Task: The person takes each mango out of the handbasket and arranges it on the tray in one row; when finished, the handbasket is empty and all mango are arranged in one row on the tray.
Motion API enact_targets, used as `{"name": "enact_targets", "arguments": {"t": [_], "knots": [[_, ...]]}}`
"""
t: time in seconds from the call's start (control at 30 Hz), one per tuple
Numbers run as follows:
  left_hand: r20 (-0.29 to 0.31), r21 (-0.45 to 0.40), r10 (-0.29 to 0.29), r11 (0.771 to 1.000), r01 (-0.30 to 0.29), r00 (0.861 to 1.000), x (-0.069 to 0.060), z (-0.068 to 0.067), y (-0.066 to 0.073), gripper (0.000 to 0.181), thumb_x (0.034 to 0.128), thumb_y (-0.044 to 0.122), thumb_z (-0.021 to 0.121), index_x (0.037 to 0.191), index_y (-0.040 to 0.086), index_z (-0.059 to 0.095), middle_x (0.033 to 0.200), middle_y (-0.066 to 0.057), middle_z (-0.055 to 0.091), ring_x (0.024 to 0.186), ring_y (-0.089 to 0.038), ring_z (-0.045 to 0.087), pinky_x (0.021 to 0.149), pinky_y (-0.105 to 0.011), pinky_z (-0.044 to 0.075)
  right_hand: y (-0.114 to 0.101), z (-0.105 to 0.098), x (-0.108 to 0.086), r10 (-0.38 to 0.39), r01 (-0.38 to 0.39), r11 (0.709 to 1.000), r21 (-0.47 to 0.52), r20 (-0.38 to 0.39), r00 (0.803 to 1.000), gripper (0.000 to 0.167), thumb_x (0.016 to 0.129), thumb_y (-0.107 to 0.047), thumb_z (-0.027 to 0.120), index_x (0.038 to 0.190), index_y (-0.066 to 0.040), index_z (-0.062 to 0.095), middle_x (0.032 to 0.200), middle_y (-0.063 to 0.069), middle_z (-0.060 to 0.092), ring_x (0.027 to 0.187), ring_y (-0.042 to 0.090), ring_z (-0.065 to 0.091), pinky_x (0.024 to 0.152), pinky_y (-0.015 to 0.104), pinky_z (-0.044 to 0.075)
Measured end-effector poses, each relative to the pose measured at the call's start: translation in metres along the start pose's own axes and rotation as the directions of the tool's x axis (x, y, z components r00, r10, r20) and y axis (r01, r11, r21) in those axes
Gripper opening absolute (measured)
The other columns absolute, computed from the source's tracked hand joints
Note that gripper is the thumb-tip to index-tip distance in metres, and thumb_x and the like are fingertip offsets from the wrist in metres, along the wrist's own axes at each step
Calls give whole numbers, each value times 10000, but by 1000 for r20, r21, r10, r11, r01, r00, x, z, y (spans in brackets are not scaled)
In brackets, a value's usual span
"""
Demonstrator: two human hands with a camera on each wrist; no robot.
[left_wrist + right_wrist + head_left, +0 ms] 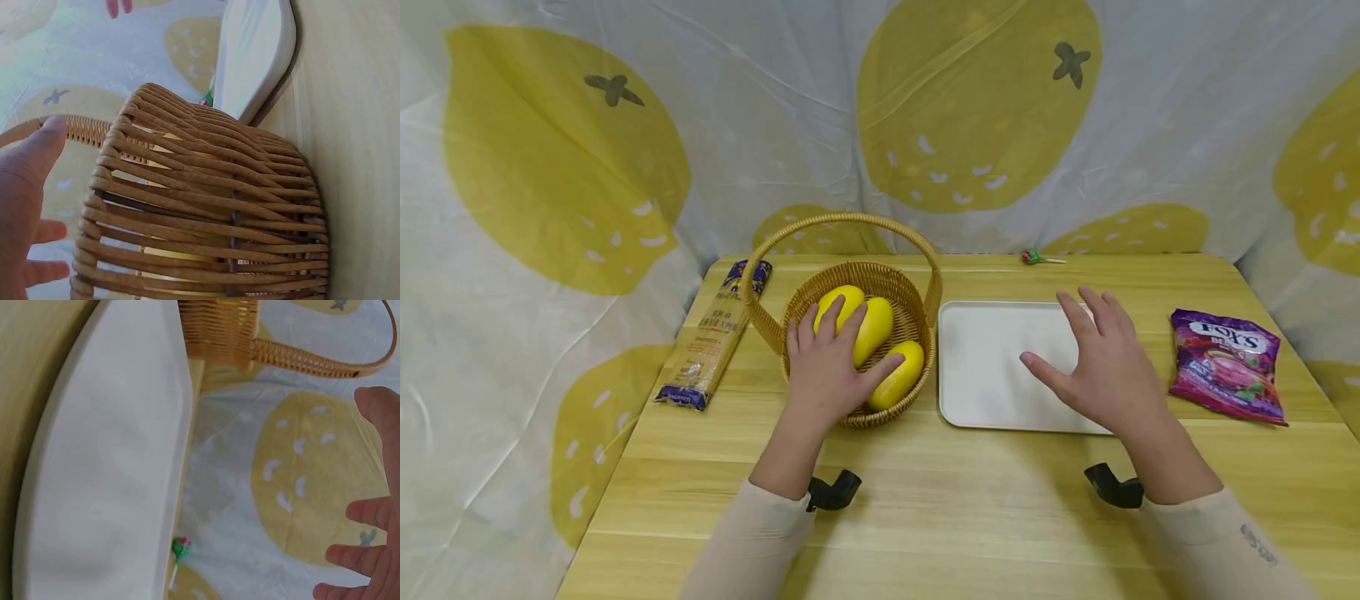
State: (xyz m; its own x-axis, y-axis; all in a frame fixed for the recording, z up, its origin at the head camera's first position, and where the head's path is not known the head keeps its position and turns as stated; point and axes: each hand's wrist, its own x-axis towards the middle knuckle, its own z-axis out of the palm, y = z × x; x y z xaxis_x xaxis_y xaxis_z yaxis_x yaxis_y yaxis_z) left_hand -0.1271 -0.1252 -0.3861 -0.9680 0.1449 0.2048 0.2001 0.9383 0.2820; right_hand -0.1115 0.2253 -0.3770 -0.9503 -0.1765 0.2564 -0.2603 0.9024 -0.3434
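A wicker basket (887, 277) with a tall arched handle stands on the table, holding three smooth yellow mango-like fruits (876, 325). Over its near left side is my left hand (823, 375), fingers spread and gripping nothing; part of the fruit is hidden behind it. The left wrist view puts the thumb (47, 147) above the rim of the woven basket (206, 187). My right hand (1108, 371) hovers above the right part of a white rectangular tray (985, 367), its fingers apart and holding nothing. In the right wrist view the tray (112, 456) is bare where it shows.
A long pasta packet (706, 346) lies left of the basket. Right of the tray is a purple candy bag (1228, 367). A lollipop (1032, 257) lies near the table's back edge. Lemon-printed curtain (775, 125) hangs behind and beside the wooden table (910, 517).
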Motion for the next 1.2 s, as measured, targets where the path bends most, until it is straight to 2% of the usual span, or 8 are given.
{"name": "enact_targets", "arguments": {"t": [0.13,0.3,0.4,0.5,0.6,0.7,0.87,1.2], "knots": [[-262,-179,-4,983,-45,965,-12,2,-5,642,923,528,667,1409,114,602,1442,-178,554,1322,-450,429,1107,-599,294,-11,9,-7,-56,59,997,55,-47,997,857,842,-415,790,1525,-46,426,1567,277,370,1442,542,314,1098,693,333],[-542,-435,-190,897,-80,819,-25,14,-14,315,925,229,701,1159,20,714,1150,-217,600,1124,-411,432,930,-484,326,-30,24,-14,-113,119,987,104,-59,992,783,829,-385,812,1483,-92,497,1534,229,438,1411,471,399,962,673,467],[-555,-614,-383,788,-53,738,-28,21,-20,204,929,145,676,1082,15,711,1052,-134,461,1089,-300,332,888,-425,247,-45,31,-17,-155,165,974,158,-73,985,747,826,-370,818,1466,-120,525,1523,188,474,1393,428,446,944,638,497],[-461,-775,-539,632,-24,704,-28,25,-27,177,933,101,656,1067,-8,696,1052,-27,357,1114,-237,304,908,-418,239,-61,35,-16,-207,229,946,231,-114,972,729,808,-334,837,1450,-147,547,1512,141,504,1366,384,496,934,598,520],[-341,-881,-636,473,0,692,-25,30,-33,202,934,62,634,1094,-51,681,1179,-4,398,1215,-216,367,967,-425,287,-80,36,-10,-259,290,912,289,-144,955,730,799,-328,850,1443,-163,548,1510,109,509,1349,350,518,946,568,525],[-259,-934,-679,357,0,687,-22,36,-41,247,924,23,602,1126,-105,662,1352,-86,436,1329,-216,392,1063,-444,325,-98,36,2,-306,339,884,322,-148,940,739,802,-349,852,1443,-158,540,1513,110,501,1359,338,508,976,558,516],[-231,-960,-682,275,-49,694,-19,48,-51,294,904,-12,553,1145,-136,668,1473,-226,488,1460,-284,363,1189,-449,306,-125,41,28,-324,326,865,381,-71,943,745,830,-413,823,1463,-152,528,1528,91,485,1395,320,475,1057,555,471],[-165,-985,-614,147,-93,772,-24,64,-66,369,906,-31,469,1184,-75,708,1545,-189,472,1495,-299,347,1229,-441,249,-169,70,64,-347,227,863,451,202,916,752,848,-494,793,1476,-180,526,1515,37,487,1373,254,510,1100,490,458]]}}
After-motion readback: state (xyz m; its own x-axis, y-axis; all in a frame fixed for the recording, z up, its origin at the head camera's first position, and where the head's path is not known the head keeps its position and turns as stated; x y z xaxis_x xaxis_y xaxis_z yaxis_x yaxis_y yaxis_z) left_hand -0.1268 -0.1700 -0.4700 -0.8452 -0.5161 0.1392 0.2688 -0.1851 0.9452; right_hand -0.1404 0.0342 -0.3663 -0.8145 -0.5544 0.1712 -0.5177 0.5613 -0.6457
